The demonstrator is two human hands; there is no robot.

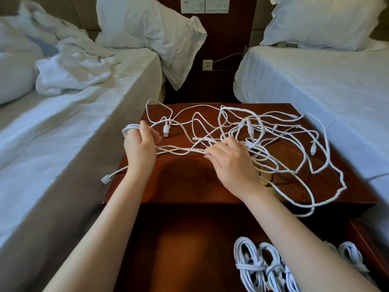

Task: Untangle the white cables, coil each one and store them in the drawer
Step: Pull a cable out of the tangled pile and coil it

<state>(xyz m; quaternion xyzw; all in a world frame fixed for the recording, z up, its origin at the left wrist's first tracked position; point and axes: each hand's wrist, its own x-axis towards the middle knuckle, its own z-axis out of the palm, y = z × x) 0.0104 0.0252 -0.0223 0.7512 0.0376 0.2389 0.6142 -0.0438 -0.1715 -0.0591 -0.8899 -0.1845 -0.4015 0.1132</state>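
Observation:
A tangle of white cables (273,140) sprawls over the dark wooden nightstand top (189,182). My left hand (140,144) grips a small coil of white cable (129,129) at the nightstand's left edge; one plug end (104,179) of it hangs below my wrist. My right hand (229,161) rests on the middle of the tangle, its fingers pinching the strand that runs across to the left hand. Below, the open drawer (189,249) holds several tied white cable coils (263,268) at its right side, partly hidden by my right forearm.
A bed with rumpled white bedding (69,72) lies on the left and a made bed (315,81) on the right, both close against the nightstand. A wall panel with sockets (204,5) is behind. A loose USB plug (166,131) lies near my left hand.

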